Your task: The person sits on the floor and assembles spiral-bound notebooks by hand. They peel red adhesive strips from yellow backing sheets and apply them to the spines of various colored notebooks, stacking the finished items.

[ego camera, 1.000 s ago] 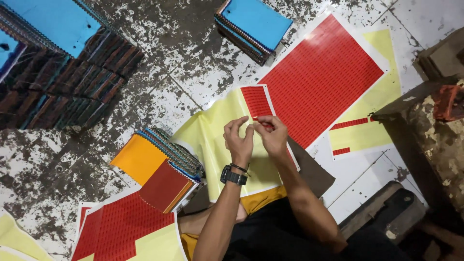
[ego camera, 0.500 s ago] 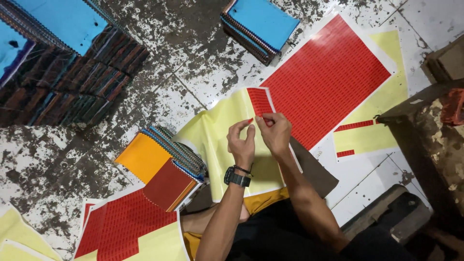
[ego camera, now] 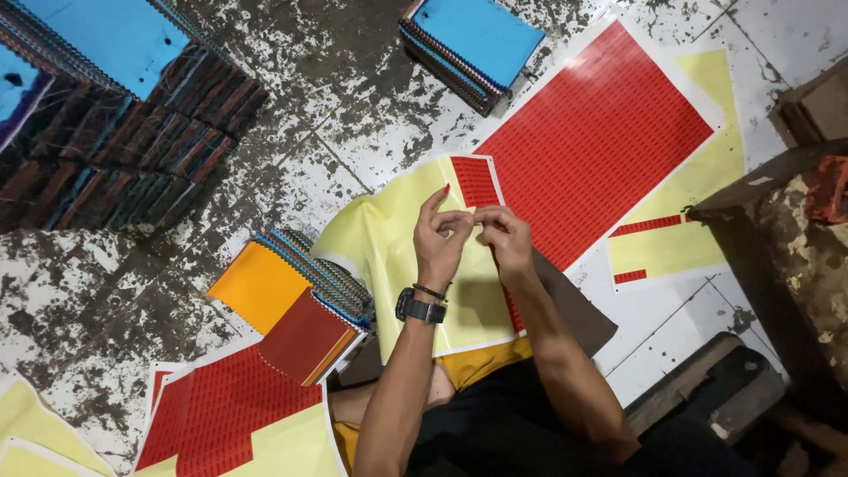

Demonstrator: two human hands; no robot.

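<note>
Though whatever the pinched fingertips grip is too small to make out, the left hand (ego camera: pixel 439 240) and right hand (ego camera: pixel 505 238) meet together above the yellow backing sheet (ego camera: pixel 389 247). Its remaining red sticker patch (ego camera: pixel 476 181) lies at twelve o'clock, just beyond them.

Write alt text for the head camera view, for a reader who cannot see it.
Seen from above, a person's left hand and right hand meet fingertip to fingertip over a yellow sheet with a few red stickers left on it. A large red sticker sheet lies beyond on the stained floor, with stacks of fabric swatch books to the left.
</note>
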